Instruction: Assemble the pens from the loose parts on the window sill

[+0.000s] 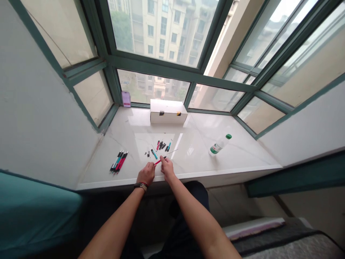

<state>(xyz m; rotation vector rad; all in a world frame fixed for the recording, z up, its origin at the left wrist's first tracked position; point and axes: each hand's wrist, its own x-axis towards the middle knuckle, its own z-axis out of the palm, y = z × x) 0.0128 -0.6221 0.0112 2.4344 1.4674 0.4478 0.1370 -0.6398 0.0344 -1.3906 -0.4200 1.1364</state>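
A red pen barrel (157,162) stretches between my two hands just above the front part of the white sill. My left hand (147,174), with a dark band at its wrist, is closed on the left end. At the other end, the fingers of my right hand (167,167) pinch the barrel near its dark tip. Just beyond them lie loose pen parts: a blue barrel (154,154), a small red piece (157,145), several black pieces (162,145) and thin refills. A row of blue and red pens (119,162) rests to the left.
A white box (168,112) stands at the back against the window, with a purple card-like object (126,99) left of it. On the right, a clear bottle (219,145) with a green cap stands upright. The sill's front edge (205,172) runs below my hands.
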